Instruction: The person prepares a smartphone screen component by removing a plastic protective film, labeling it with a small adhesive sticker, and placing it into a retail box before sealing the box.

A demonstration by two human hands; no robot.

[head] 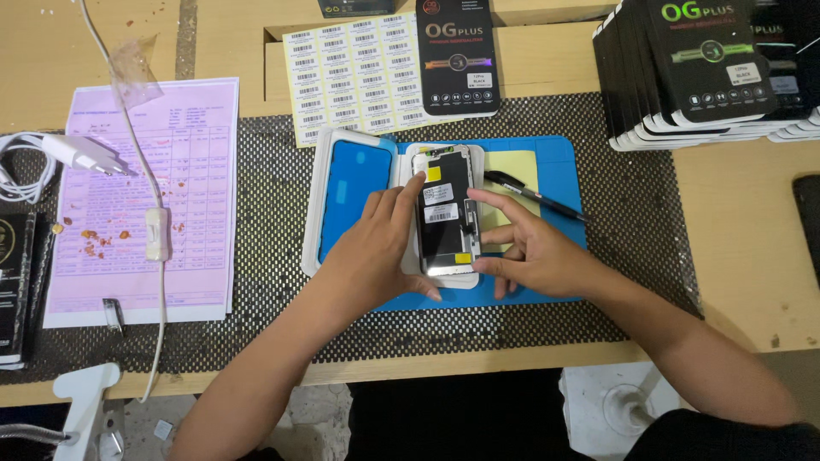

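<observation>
A phone screen part, black on its back with small white and yellow stickers, lies face down in a white tray on a blue mat. My left hand grips its left edge, index finger up along the side. My right hand holds its right edge, with index finger and thumb pinching it. A white frame with a blue film lies open just left of the part. A black pen rests on a yellow sheet behind my right hand.
A sheet of barcode labels and a black box lie at the back. Stacked black boxes stand at the back right. A pink form, white charger and cable lie left on the dotted mat.
</observation>
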